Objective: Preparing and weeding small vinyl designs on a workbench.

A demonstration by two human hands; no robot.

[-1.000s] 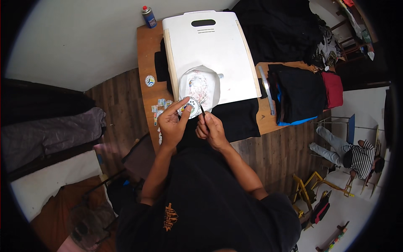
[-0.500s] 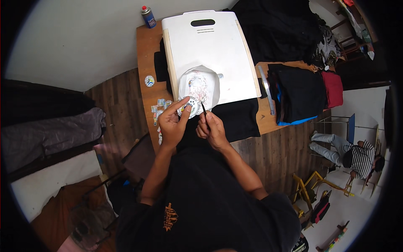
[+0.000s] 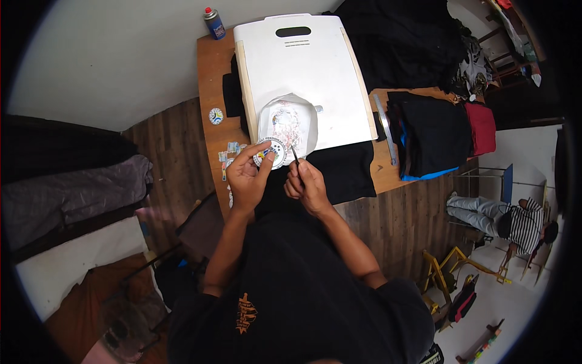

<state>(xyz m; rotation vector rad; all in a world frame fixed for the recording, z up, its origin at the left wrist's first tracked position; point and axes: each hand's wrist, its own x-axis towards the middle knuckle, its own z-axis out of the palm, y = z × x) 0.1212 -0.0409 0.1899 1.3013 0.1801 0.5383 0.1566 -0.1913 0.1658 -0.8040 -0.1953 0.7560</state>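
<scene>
My left hand pinches a round white patch with a dark printed rim and a small coloured emblem. The thumb and forefinger lie over its near left part. Facing it, my right hand is closed around a slim, dark, pointed tool whose tip points up beside the patch's right edge; its exact kind is too small to make out. Just beyond both hands lies a shallow white paper-like tray holding thread-like scraps and round bits. It rests on the near part of a white board with a slot handle.
Small loose patches lie along the wooden table's left side. A blue spray can with a red cap stands at the far left corner. To the right are a metal ruler and folded dark clothes. Another person is farther right.
The patch in my left hand has turned slightly, its face showing more fully. My right hand and the tool have barely moved. The other person has shifted posture.
</scene>
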